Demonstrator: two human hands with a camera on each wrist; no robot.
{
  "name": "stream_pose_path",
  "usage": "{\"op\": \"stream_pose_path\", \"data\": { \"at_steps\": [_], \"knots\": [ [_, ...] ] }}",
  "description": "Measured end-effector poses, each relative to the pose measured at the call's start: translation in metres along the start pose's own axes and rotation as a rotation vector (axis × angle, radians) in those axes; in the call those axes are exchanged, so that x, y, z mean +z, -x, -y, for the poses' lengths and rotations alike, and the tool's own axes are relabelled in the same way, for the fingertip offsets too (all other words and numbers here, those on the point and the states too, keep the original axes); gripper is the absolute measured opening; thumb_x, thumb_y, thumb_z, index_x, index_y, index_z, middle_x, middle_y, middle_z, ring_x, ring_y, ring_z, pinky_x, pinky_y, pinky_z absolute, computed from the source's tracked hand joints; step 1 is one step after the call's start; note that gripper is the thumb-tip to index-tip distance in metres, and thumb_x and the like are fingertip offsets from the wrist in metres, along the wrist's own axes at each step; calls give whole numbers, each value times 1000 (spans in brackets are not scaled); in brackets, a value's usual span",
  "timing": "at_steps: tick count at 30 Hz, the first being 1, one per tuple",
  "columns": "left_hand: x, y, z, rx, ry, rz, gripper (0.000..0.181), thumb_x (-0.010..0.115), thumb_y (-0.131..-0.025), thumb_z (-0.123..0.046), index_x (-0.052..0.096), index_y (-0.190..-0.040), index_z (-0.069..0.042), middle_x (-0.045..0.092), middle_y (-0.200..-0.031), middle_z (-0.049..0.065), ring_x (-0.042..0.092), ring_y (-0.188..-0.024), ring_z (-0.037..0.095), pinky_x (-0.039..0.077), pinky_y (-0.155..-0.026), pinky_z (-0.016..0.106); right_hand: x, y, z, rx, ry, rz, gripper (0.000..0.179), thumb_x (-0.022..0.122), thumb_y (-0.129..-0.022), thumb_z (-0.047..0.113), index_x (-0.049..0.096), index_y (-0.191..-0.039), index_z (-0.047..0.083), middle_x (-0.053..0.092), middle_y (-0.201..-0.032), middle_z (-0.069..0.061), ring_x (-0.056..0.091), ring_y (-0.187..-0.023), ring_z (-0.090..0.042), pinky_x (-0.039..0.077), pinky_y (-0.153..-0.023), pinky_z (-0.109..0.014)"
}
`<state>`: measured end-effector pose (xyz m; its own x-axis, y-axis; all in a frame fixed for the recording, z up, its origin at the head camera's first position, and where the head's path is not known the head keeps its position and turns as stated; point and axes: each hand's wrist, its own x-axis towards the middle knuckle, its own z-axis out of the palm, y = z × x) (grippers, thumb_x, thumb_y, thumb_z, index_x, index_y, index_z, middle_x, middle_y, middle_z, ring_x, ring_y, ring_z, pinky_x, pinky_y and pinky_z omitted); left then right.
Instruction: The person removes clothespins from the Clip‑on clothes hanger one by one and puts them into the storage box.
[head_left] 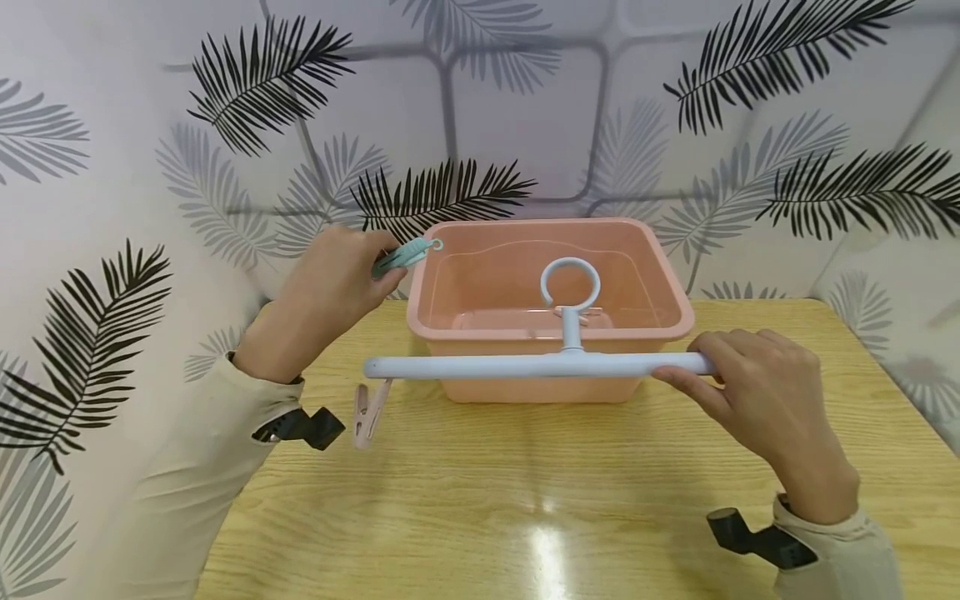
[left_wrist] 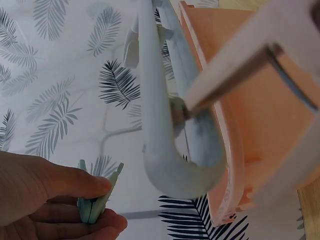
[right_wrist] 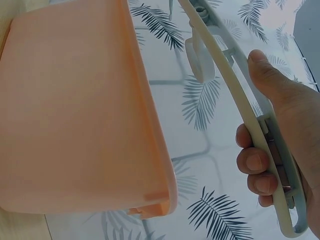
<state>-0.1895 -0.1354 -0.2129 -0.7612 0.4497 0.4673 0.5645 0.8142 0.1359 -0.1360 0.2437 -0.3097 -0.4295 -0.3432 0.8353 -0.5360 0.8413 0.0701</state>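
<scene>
My left hand point(head_left: 330, 287) pinches a light green clothespin point(head_left: 405, 257) between thumb and fingers, near the left rim of a pink basin point(head_left: 551, 333). In the left wrist view, the green clothespin point(left_wrist: 100, 202) stands between thumb and fingertips, apart from the hanger. My right hand point(head_left: 772, 396) grips the right end of a pale blue hanger point(head_left: 480, 367) with a ring hook point(head_left: 597, 287), held level in front of the basin. From the hanger's left end a pale pink clothespin point(head_left: 367, 417) hangs. In the right wrist view, fingers point(right_wrist: 255, 162) curl round the hanger's long loop point(right_wrist: 245, 102).
Something small and pink point(head_left: 581, 315) lies inside the basin behind the hook. The basin stands on a wood-grain table point(head_left: 465, 500) against a leaf-patterned wall covering point(head_left: 517, 125). Black wrist cameras point(head_left: 757, 540) are strapped over both sleeves point(head_left: 198, 458).
</scene>
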Motion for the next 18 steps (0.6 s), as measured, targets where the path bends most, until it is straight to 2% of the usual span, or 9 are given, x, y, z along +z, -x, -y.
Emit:
{"op": "stream_pose_path", "data": {
  "at_steps": [3,9,13,18],
  "knots": [
    [2,-3,4,-8,-6,31,9,67,-88,-5,69,-91,3,58,-65,7,48,-57,19,39,-55,33,-1,-1,0,-2,-2,-3,70,35,-89,74,54,-63,12,35,-49,6,22,-43,-7,17,-39,-26],
    [5,-8,10,14,-40,80,9,66,-89,-9,70,-91,-1,56,-64,5,48,-57,19,41,-55,34,-3,1,-1,3,-2,13,70,35,-88,74,54,-64,11,35,-49,6,23,-43,-7,18,-40,-26],
    [12,-12,16,-2,-54,137,14,66,-89,-11,71,-95,1,62,-69,8,51,-58,20,43,-54,35,-6,1,0,7,2,18,70,34,-89,74,55,-64,11,36,-49,6,25,-42,-8,18,-40,-26],
    [22,-16,21,8,-17,186,12,68,-87,-9,70,-90,3,63,-69,8,50,-58,19,42,-54,32,-9,-1,0,3,-1,0,70,35,-90,72,56,-64,10,38,-49,4,26,-41,-10,17,-39,-26]
  ]
}}
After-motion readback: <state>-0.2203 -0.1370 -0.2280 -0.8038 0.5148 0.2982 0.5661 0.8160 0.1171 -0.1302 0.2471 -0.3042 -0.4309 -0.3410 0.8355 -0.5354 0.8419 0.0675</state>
